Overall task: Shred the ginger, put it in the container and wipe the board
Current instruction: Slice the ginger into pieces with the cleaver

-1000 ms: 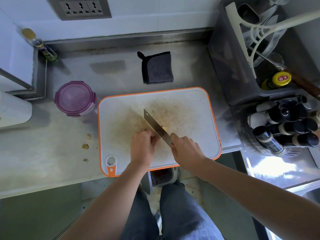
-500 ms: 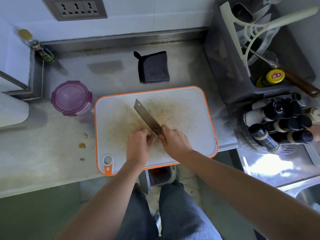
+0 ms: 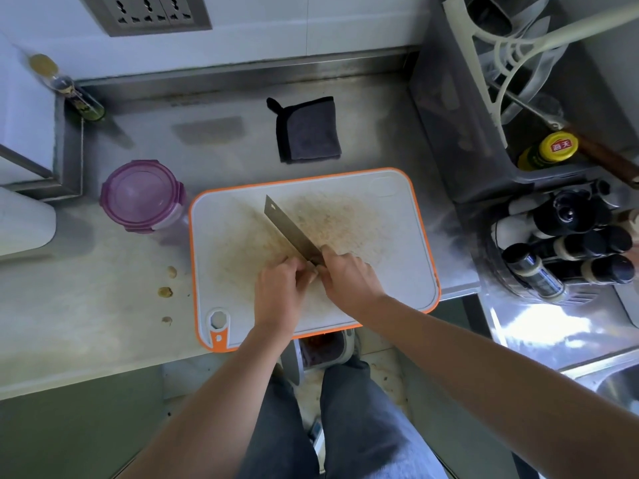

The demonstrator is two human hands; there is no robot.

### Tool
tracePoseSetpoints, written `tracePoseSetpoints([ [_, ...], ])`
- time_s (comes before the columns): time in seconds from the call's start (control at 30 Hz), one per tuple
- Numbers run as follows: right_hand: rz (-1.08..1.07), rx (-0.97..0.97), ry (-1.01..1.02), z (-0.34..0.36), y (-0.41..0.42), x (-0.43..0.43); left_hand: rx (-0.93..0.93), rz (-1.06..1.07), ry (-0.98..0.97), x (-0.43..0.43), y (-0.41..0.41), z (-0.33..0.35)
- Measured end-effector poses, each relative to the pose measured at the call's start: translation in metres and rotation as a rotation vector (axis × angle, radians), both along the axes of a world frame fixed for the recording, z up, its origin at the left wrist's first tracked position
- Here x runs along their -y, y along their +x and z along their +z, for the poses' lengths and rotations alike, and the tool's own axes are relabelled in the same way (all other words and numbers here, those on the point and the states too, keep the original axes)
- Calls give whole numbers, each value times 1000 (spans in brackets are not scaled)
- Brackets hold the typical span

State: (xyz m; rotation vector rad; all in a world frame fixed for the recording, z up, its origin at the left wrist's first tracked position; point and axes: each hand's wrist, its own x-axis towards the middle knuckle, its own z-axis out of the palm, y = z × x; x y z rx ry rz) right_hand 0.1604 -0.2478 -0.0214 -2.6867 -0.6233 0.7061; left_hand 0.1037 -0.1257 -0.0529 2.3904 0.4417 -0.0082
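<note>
evidently mid-shredding: right grip point(image 3: 349, 276) clamped round the knife point(image 3: 287, 226) handle, left grip point(image 3: 281, 292) curled over the hidden ginger on the board point(image 3: 397, 271); next needs a steady slice, fingertips tucked

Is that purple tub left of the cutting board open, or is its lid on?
Lid on. The purple tub has its round lid seated flat over the whole mouth. What is inside, if anything, cannot be told.

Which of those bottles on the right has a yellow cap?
The bottle standing in the grey bin; the rack bottles in front of it all have dark caps.
</note>
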Motion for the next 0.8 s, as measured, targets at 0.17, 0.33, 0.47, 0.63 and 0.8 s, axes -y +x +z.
tracePoseSetpoints([
  [0.17,-189,-28,156,9,13,10,29,77,-40,0,-7,2],
  [0.33,-53,18,114,24,8,19,2,147,-69,3,-9,5],
  [0.47,39,12,43,30,-5,20,-6,189,-116,5,-10,7],
  [0.63,86,16,-55,36,-10,20,-13,187,-135,6,-8,9],
  [0.8,115,-35,-136,39,-12,23,-27,126,-93,5,-5,10],
])
